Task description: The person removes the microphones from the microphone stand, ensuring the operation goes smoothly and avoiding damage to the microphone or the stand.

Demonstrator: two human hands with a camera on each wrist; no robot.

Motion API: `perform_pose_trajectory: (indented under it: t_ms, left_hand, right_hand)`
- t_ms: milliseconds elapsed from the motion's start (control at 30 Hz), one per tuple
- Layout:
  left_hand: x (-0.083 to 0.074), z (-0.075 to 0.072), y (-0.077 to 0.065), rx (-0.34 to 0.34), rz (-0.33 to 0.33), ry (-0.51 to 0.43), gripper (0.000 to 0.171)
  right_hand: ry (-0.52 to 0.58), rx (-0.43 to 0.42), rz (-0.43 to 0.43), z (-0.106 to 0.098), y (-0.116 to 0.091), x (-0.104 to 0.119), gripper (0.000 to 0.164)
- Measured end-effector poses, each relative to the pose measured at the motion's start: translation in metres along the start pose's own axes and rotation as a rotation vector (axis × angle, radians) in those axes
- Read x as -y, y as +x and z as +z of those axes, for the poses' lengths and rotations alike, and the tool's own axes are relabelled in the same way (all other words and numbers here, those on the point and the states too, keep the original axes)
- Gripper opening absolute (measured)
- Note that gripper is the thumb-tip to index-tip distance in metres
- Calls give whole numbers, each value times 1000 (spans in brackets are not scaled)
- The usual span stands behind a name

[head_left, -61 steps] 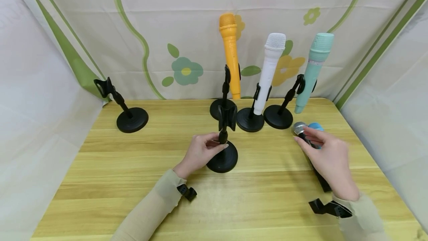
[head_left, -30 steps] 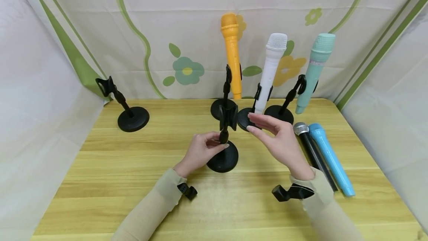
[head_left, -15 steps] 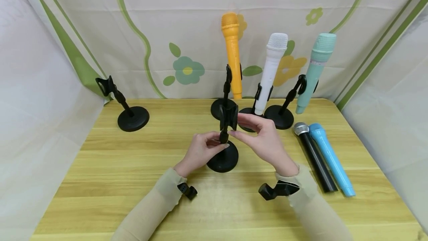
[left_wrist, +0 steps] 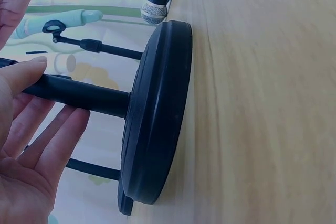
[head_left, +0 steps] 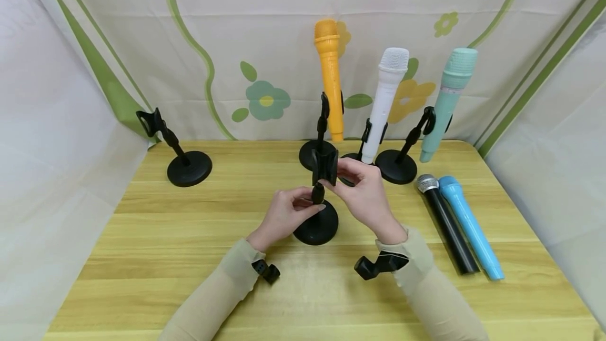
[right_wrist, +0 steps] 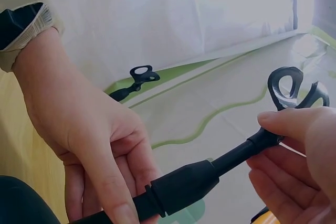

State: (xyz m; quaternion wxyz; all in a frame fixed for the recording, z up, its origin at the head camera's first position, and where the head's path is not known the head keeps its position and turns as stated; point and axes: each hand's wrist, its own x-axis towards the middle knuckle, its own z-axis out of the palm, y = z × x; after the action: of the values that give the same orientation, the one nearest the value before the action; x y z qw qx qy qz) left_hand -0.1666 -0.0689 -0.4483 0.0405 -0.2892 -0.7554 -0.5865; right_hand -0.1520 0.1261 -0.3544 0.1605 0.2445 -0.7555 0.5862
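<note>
**Two-handed grip on the front stand**

From my remote seat I'm seeing it standing upright mid-table, its base sitting flat on the wooden table, the clip facing up. The left hand is gripping the post below the thicker collar, thumb on one side, fingers wrapping the other, gap no wider than the post. The right hand is pinching the stand at the clip's lower end, thumb on the near side, fingers curling behind, grip spread only as far as that part.

Behind, the rear stands are holding three tilted microphones: the yellow microphone straight behind, the white microphone beyond the right hand, the mint microphone farther right. On the right, the black microphone with its silver head is lying beside the blue microphone; I can't tell if they're touching. Well apart at far left, the spare stand is standing with its clip leaning left. Patterned cloth is hanging behind everything.
</note>
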Motion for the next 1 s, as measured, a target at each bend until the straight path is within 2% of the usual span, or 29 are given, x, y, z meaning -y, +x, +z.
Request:
perform_pose_trajectory:
  t_ms: [367,667,1000]
  left_hand:
    - [2,0,0,-10,5,3,19]
    - [1,0,0,-7,8,2,19]
    - [3,1,0,-7,8,-2,19]
  right_hand:
    - [-19,2,-51,-3,4,-5,18]
    - [-27,35,-63,-6,6,-5,19]
    - [-62,34,-123,-5,7,-7,20]
